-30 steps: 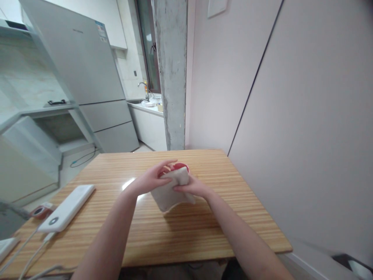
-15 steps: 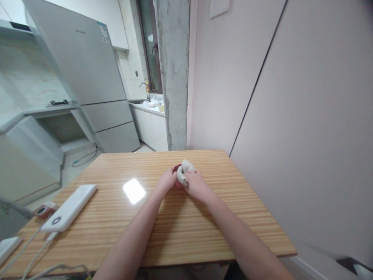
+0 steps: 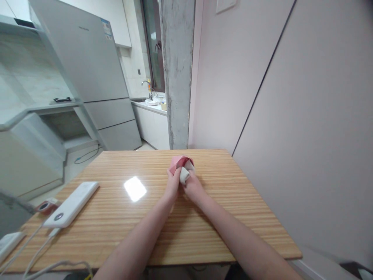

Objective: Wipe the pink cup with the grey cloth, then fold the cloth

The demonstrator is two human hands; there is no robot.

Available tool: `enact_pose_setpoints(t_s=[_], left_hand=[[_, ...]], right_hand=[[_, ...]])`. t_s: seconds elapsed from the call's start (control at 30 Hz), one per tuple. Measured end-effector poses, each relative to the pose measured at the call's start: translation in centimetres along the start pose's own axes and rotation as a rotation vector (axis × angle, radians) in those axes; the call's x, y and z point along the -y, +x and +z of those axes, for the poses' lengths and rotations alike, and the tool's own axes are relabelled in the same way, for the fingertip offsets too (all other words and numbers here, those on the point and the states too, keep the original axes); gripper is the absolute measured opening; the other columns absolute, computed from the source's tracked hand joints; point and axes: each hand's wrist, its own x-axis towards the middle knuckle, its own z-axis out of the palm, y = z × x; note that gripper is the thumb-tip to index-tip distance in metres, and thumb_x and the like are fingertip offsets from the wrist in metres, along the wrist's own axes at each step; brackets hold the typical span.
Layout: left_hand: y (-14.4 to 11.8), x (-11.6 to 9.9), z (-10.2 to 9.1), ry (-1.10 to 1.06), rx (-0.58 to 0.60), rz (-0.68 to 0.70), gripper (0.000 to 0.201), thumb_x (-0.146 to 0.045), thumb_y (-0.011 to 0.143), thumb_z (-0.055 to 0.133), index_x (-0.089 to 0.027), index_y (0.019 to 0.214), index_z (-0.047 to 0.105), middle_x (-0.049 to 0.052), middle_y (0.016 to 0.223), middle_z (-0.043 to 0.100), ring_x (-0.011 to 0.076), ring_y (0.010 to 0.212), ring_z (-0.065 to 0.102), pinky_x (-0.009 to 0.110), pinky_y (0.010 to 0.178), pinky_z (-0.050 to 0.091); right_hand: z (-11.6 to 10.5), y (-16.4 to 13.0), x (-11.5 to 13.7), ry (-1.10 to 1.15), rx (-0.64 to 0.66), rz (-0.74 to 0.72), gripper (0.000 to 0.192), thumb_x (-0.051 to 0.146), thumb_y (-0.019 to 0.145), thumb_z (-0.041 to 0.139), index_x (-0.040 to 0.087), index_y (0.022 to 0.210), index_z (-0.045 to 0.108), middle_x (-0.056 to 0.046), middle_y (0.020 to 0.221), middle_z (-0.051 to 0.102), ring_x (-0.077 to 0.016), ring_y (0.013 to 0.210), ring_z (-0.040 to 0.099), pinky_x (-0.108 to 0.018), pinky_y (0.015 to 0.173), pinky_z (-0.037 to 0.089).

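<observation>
A small pink bowl [image 3: 176, 162] is tipped on its side above the wooden table [image 3: 122, 229], its darker inside turned toward me. My left hand [image 3: 173, 182] grips its left side, with the thumb at the rim. My right hand [image 3: 193, 186] is closed on a greyish-white cloth [image 3: 184, 175] and presses it into the bowl's opening. Part of the cloth bulges out between my two hands. The fingers of my right hand are partly hidden by the cloth and the bowl.
A white power bank [image 3: 72, 205] with a cable plugged in lies at the table's left. Behind it is a roll of reddish tape [image 3: 46, 207], and a white box-shaped item [image 3: 10, 243] sits at the left edge. A pink wall [image 3: 262, 155] borders the right side.
The bowl has gone from standing upright to tilted, its opening now facing me. My left hand has turned with it, and my right hand has pushed the cloth further in.
</observation>
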Motion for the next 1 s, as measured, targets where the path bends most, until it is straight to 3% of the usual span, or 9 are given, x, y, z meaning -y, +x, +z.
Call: enact_pose_setpoints(t_s=[0.17, 0.27, 0.4, 0.5, 0.6, 0.73, 0.8, 0.9, 1.0], left_hand=[[2.9, -2.4, -3.3, 0.33, -0.02, 0.154, 0.025, -0.038, 0.08, 0.06, -0.019, 0.093, 0.048, 0.006, 0.093, 0.064, 0.0218, 0.094, 0.064, 0.033, 0.082, 0.052], [3.0, -3.3, -3.8, 0.443, 0.068, 0.206, 0.022, -0.029, 0.076, 0.063, -0.018, 0.092, 0.051, 0.007, 0.092, 0.065, 0.0225, 0.094, 0.063, 0.034, 0.084, 0.05], [1.2, -1.3, -1.7, 0.204, 0.122, 0.127, 0.038, -0.033, 0.075, 0.066, -0.018, 0.105, 0.048, 0.009, 0.102, 0.065, 0.0207, 0.095, 0.064, 0.032, 0.084, 0.051], [0.6, 0.0, -0.7, 0.021, 0.051, 0.098, 0.044, -0.038, 0.078, 0.062, -0.019, 0.113, 0.042, 0.01, 0.108, 0.064, 0.0195, 0.096, 0.064, 0.032, 0.084, 0.051], [1.3, -0.9, -1.7, 0.171, -0.05, 0.156, 0.036, -0.035, 0.076, 0.063, -0.018, 0.104, 0.047, 0.009, 0.101, 0.064, 0.0218, 0.096, 0.063, 0.034, 0.086, 0.05], [1.9, -2.8, -3.0, 0.382, 0.085, 0.306, 0.032, -0.027, 0.069, 0.067, -0.019, 0.097, 0.055, 0.005, 0.091, 0.065, 0.022, 0.092, 0.063, 0.034, 0.088, 0.048], [1.5, -2.2, -2.3, 0.296, 0.092, 0.298, 0.041, -0.027, 0.068, 0.069, -0.019, 0.104, 0.053, 0.005, 0.096, 0.065, 0.0208, 0.094, 0.063, 0.033, 0.088, 0.049], [0.6, -0.2, -0.8, 0.035, -0.018, 0.214, 0.056, -0.032, 0.072, 0.066, -0.02, 0.121, 0.04, 0.009, 0.11, 0.063, 0.0193, 0.099, 0.063, 0.031, 0.087, 0.05], [0.8, 0.2, -0.8, 0.002, -0.055, 0.159, 0.049, -0.036, 0.076, 0.063, -0.02, 0.116, 0.041, 0.01, 0.107, 0.063, 0.0194, 0.096, 0.064, 0.03, 0.082, 0.052]], right_hand=[[-1.3, 0.5, 0.5, -0.145, 0.222, -0.242, 0.031, 0.007, 0.085, 0.049, 0.019, 0.108, 0.065, -0.009, 0.108, 0.065, -0.022, 0.106, 0.055, -0.034, 0.09, 0.045], [-1.4, 0.9, 0.8, -0.3, 0.215, -0.243, 0.028, 0.01, 0.087, 0.048, 0.018, 0.107, 0.066, -0.011, 0.112, 0.065, -0.0259, 0.112, 0.052, -0.04, 0.094, 0.043], [-0.3, 0.6, 0.4, -0.289, 0.062, -0.078, 0.028, 0.006, 0.083, 0.051, 0.015, 0.105, 0.067, -0.013, 0.103, 0.065, -0.0259, 0.102, 0.054, -0.038, 0.091, 0.045], [0.3, 0.2, -0.4, -0.16, 0.035, -0.048, 0.033, 0.004, 0.079, 0.053, 0.015, 0.108, 0.064, -0.011, 0.1, 0.063, -0.0227, 0.095, 0.055, -0.033, 0.085, 0.047], [0.1, 0.4, -0.9, -0.131, 0.135, -0.108, 0.035, 0.006, 0.08, 0.053, 0.016, 0.112, 0.062, -0.01, 0.106, 0.062, -0.0204, 0.099, 0.055, -0.031, 0.087, 0.046], [-0.5, 1.0, -0.8, -0.269, 0.162, -0.154, 0.029, 0.01, 0.085, 0.053, 0.019, 0.11, 0.064, -0.011, 0.111, 0.063, -0.0242, 0.11, 0.052, -0.036, 0.091, 0.043], [-0.5, 1.0, -0.7, -0.265, 0.108, -0.143, 0.027, 0.01, 0.087, 0.051, 0.018, 0.109, 0.065, -0.012, 0.108, 0.064, -0.0251, 0.108, 0.052, -0.037, 0.091, 0.043], [0.1, 0.6, -0.8, -0.149, 0.007, -0.089, 0.026, 0.01, 0.088, 0.049, 0.016, 0.108, 0.064, -0.012, 0.103, 0.063, -0.022, 0.098, 0.056, -0.034, 0.087, 0.046], [0.4, 0.5, -1.1, -0.084, 0.001, -0.091, 0.029, 0.007, 0.084, 0.051, 0.016, 0.11, 0.063, -0.011, 0.104, 0.062, -0.0199, 0.096, 0.056, -0.031, 0.086, 0.047]])
